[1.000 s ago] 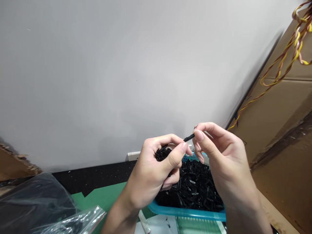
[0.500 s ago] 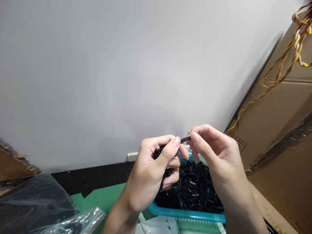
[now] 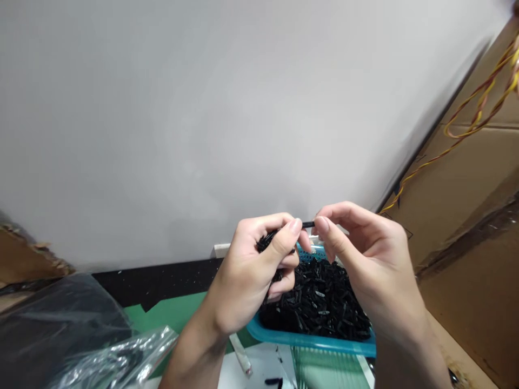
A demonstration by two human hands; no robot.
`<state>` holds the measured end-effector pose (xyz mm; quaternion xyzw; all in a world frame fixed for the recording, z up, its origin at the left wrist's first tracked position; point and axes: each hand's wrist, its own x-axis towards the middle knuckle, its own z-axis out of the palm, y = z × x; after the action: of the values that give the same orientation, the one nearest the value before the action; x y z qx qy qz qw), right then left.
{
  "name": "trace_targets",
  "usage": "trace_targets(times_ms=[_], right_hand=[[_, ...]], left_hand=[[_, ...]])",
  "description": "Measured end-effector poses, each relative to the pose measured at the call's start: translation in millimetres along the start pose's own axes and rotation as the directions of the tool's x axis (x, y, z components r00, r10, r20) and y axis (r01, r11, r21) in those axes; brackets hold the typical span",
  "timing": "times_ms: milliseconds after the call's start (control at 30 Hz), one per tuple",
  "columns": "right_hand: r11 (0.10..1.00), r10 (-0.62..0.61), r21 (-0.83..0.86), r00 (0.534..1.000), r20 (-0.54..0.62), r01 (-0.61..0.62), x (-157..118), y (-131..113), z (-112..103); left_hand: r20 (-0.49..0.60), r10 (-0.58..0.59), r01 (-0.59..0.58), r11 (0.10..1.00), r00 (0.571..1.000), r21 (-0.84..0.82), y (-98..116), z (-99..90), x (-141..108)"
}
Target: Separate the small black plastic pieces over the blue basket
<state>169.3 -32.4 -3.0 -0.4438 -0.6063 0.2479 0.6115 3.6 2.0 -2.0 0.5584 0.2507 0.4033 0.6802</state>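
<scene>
A short, narrow black piece (image 3: 308, 224) spans the gap between my two hands. My left hand (image 3: 259, 265) is closed, with thumb and forefinger pinching one end of it. In that same palm a bunch of similar small black pieces (image 3: 265, 240) is wrapped by the curled fingers. My right hand (image 3: 365, 254) pinches the other end between thumb and fingertips. Just below both hands is a blue plastic basket (image 3: 308, 339) heaped with small dark pieces (image 3: 324, 302), a few with pale markings. What exactly the pieces are, I cannot make out.
A grey wall (image 3: 243, 108) stands behind. Cardboard boxes (image 3: 466, 216) line the right side, with yellow and brown twisted wires (image 3: 478, 116) hanging before them. Clear plastic bags (image 3: 121, 356) lie on the left over a green mat (image 3: 174, 313). A ribbed clear tray (image 3: 328, 367) is in front.
The view has shifted slightly, so the basket and boxes sit a little differently in it. Both hands keep their pinch, and less of the black piece shows between them.
</scene>
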Motion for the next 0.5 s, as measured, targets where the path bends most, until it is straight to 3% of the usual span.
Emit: trace_targets(times_ms=[133, 200, 267, 333, 367, 433, 500], right_hand=[[0.997, -0.068, -0.05, 0.994, -0.087, 0.064, -8, -6, 3], [0.98, -0.136, -0.158, 0.984, -0.115, 0.117, -15, -16, 3], [0.946, -0.184, -0.275, 0.983, -0.023, 0.171, -23, -28, 3], [0.931, -0.157, -0.297, 0.967, 0.2, 0.213, -31, -38, 6], [0.93, -0.131, -0.285, 0.935, 0.331, 0.232, -36, -39, 11], [0.905, -0.039, -0.322, 0.808, 0.588, 0.277, -46, -34, 28], [0.739, 0.109, -0.495, 0.645, 0.757, 0.457, -60, -20, 54]], left_hand=[[-0.044, 0.09, -0.091, 0.996, 0.995, -0.003, 5, 6.7, -4], [-0.078, 0.172, -0.173, 0.985, 0.982, -0.01, 10, 11.6, -13], [-0.158, 0.231, -0.237, 0.971, 0.96, -0.016, 17, 16.4, -25], [-0.227, 0.269, -0.277, 0.961, 0.936, -0.006, 25, 20.1, -40], [-0.252, 0.285, -0.291, 0.957, 0.925, 0.012, 28, 21.2, -47], [-0.29, 0.319, -0.313, 0.947, 0.902, 0.067, 33, 21.3, -64], [-0.33, 0.34, -0.323, 0.94, 0.881, 0.105, 36, 19.0, -79]])
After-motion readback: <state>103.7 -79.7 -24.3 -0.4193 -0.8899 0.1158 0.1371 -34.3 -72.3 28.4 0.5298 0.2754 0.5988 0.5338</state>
